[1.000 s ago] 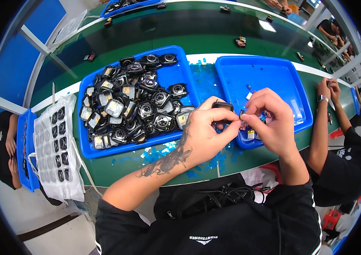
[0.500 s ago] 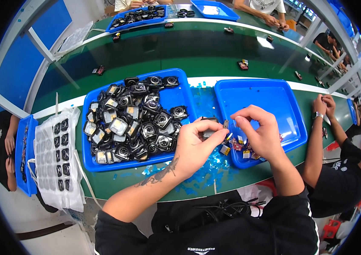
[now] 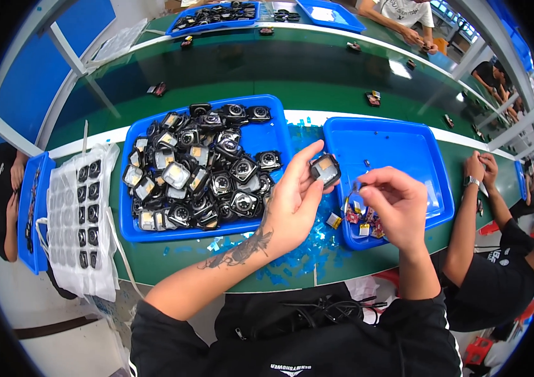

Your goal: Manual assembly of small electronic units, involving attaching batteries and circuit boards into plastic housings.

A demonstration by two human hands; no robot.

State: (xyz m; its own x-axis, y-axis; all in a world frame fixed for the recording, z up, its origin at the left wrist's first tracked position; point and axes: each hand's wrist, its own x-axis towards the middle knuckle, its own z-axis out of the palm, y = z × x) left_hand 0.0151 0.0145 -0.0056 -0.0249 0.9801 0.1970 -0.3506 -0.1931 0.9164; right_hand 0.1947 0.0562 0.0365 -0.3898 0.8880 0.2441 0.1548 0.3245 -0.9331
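Note:
My left hand (image 3: 293, 210) holds a dark square smartwatch case (image 3: 325, 170) between thumb and fingers, its grey inner face turned up. To the right, the thumb and fingertips of my right hand (image 3: 397, 204) are pinched together over the near part of a blue tray (image 3: 433, 157). A small dark bit seems to show at those fingertips, too small to name. Below them, small red circuit boards (image 3: 353, 217) and silver-yellow batteries (image 3: 334, 220) lie at the tray's near left corner. A second blue tray (image 3: 277, 129) on the left holds a heap of similar watch cases (image 3: 176, 174).
Blue film scraps (image 3: 298, 251) litter the green table between the trays. A white plastic blister sheet (image 3: 66, 220) with watch parts stands at the left. Beyond runs a green conveyor belt (image 3: 216, 69) carrying small parts. Co-workers' arms (image 3: 464, 232) are at the right.
My hands have moved apart. The left hand has turned, so the watch case's inner face shows; the right has drawn back, lower and to the right. The view has shifted slightly.

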